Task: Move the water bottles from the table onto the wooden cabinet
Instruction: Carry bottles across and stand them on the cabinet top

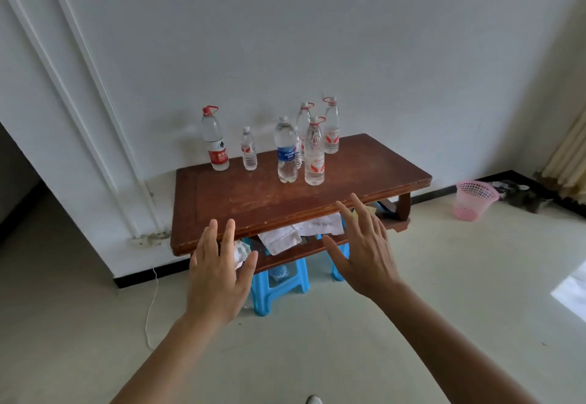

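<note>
Both hands are reaching forward with fingers spread and straight, holding nothing. The left hand (218,270) is hovering just short of the near edge of the brown wooden table (241,200), and the right hand (364,251) is hovering a little farther in, with its fingertips over that edge. Six water bottles are standing upright, long axes vertical, toward the table's far side, beyond the fingertips and well apart from both hands. The right hand is sitting nearer a cluster of four: the blue-labelled bottle (288,151), the wing-marked bottle (314,153) just beside it, and two more behind. The left hand is sitting nearer the red-labelled bottle (215,140) and the small bottle (249,149). Every label's lettering is showing too blurred to read, as is the handwriting on a paper sheet (323,226) under the tabletop. No wooden cabinet is showing in view.
</note>
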